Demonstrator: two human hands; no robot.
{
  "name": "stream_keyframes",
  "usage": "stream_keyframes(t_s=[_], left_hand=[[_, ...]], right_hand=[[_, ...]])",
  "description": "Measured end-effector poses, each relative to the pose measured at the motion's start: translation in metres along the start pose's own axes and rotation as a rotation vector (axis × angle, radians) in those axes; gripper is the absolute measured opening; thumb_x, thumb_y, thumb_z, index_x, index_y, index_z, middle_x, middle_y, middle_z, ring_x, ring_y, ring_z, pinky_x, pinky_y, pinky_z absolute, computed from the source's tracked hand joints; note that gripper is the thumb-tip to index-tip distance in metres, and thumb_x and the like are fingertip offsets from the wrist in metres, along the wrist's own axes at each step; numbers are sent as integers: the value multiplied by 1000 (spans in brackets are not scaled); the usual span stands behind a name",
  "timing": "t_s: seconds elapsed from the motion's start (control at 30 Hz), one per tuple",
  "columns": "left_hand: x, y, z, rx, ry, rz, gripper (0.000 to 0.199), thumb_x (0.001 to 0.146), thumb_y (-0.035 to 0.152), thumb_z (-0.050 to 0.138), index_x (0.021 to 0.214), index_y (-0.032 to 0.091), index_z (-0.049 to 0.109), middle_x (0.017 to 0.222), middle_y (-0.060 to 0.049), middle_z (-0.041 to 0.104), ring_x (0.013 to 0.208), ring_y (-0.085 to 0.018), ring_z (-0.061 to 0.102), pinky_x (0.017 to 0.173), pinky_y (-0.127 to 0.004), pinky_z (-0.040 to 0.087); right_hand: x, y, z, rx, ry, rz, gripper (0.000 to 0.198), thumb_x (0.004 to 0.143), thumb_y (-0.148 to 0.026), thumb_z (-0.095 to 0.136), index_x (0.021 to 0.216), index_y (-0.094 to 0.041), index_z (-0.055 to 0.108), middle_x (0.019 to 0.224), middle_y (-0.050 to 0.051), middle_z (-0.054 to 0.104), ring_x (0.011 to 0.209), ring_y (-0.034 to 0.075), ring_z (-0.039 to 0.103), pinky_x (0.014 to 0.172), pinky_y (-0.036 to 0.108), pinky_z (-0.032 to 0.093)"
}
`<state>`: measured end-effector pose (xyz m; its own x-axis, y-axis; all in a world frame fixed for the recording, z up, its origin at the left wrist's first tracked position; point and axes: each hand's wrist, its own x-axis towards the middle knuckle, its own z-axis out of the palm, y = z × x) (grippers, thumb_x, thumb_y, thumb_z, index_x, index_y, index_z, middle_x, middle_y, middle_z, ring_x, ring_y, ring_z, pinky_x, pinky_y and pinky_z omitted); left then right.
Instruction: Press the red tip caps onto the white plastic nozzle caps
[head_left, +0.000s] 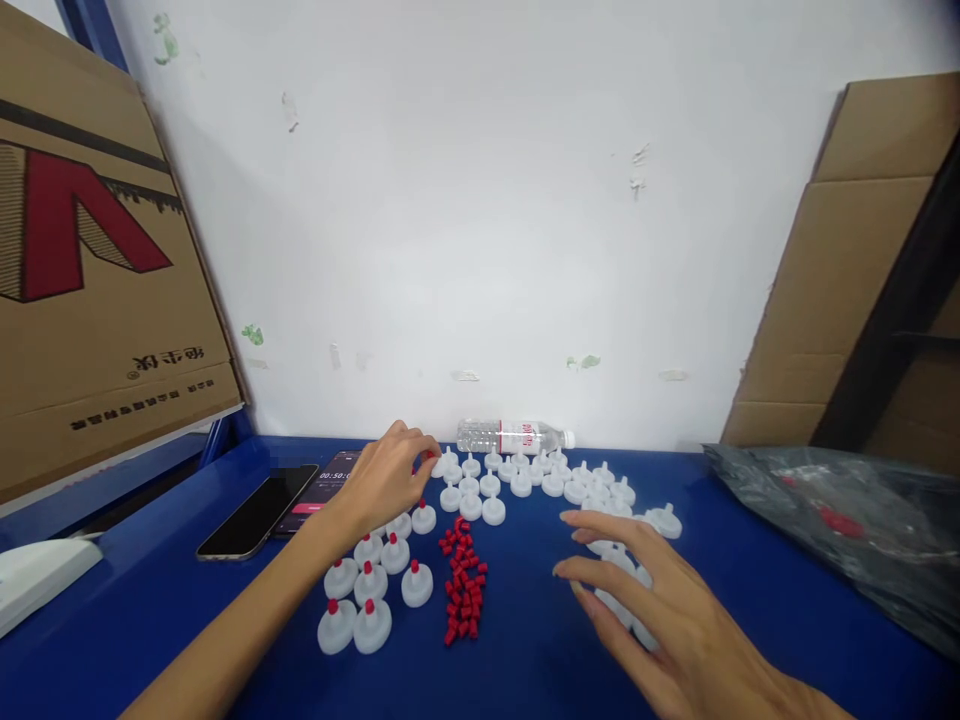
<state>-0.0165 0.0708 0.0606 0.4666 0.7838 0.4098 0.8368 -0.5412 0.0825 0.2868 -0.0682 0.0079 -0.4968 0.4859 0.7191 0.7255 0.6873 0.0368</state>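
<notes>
My left hand [396,468] reaches to the back of the blue table, thumb and forefinger pinched over a white spout cap [439,467] whose spout they cover. A bit of red shows within the curl of its fingers. My right hand [660,600] hovers at the right, fingers spread and holding nothing, partly hiding white spout caps [616,575] beneath it. Between the hands lies a strip of small red tips [465,590]. Left of them stand several white caps with red tips on their spouts [373,625]. Bare white spout caps [520,482] curve across the back.
A clear plastic bottle [514,436] lies along the white wall. Two phones, a dark one [259,510] and one showing a timer [330,485], lie beyond my left forearm. A grey plastic bag [825,530] is at the right, a cardboard box [112,330] at the left.
</notes>
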Motion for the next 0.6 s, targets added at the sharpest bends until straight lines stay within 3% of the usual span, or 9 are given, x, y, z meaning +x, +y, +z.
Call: stream_keyframes(t_s=[0.23,0.5,0.6], left_hand=[[0,-9,17,58,-171,-3,28,92,14,50,99,24,76,103,-8,73,106,-29,61,69,-34,45],[1,-14,18,-19,-161,7,25,95,23,51,104,25,75,106,-6,75,107,-28,62,74,-33,48],[1,-14,18,-43,-116,10,35,103,34,42,104,22,74,105,-9,74,107,-30,61,79,-37,49]], right_hand=[[0,-2,2,2,-17,8,27,97,-15,54,119,-26,66,136,12,58,121,23,63,95,38,60],[2,-2,2,14,-32,6,28,97,-14,54,119,-26,66,135,12,58,120,22,64,95,36,60],[3,-2,1,15,-34,7,27,97,-14,54,118,-26,66,133,12,60,119,23,65,94,37,61]])
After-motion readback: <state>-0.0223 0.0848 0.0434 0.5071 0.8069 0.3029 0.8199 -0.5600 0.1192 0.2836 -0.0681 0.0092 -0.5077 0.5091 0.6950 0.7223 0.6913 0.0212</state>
